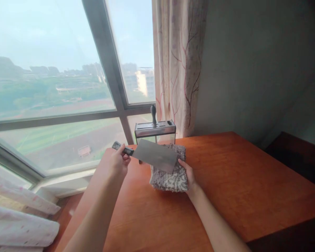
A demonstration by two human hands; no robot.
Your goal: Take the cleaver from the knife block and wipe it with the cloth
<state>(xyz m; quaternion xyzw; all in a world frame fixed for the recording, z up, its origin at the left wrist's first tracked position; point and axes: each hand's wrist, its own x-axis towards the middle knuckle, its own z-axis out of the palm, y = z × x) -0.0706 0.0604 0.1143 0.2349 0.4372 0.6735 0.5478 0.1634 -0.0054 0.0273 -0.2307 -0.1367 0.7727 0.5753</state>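
Observation:
My left hand point(120, 161) is closed round the dark handle of a cleaver point(154, 154), whose broad grey blade points to the right. Under and behind the blade is a fluffy grey and white cloth point(170, 180), folded over and held up above the table. My right hand point(190, 175) grips this cloth at its right side, thumb on top near the blade's far corner. Its other fingers are hidden behind the cloth. Just beyond, a knife block point(155, 128) with a metal top and clear sides holds one black-handled tool point(153, 113) upright.
A reddish-brown wooden table point(225, 182) spreads beneath my hands, its far edge against a grey wall. Large windows point(52, 84) rise behind it on the left. A patterned curtain point(182, 63) hangs behind the knife block, another curtain point(21, 224) at lower left.

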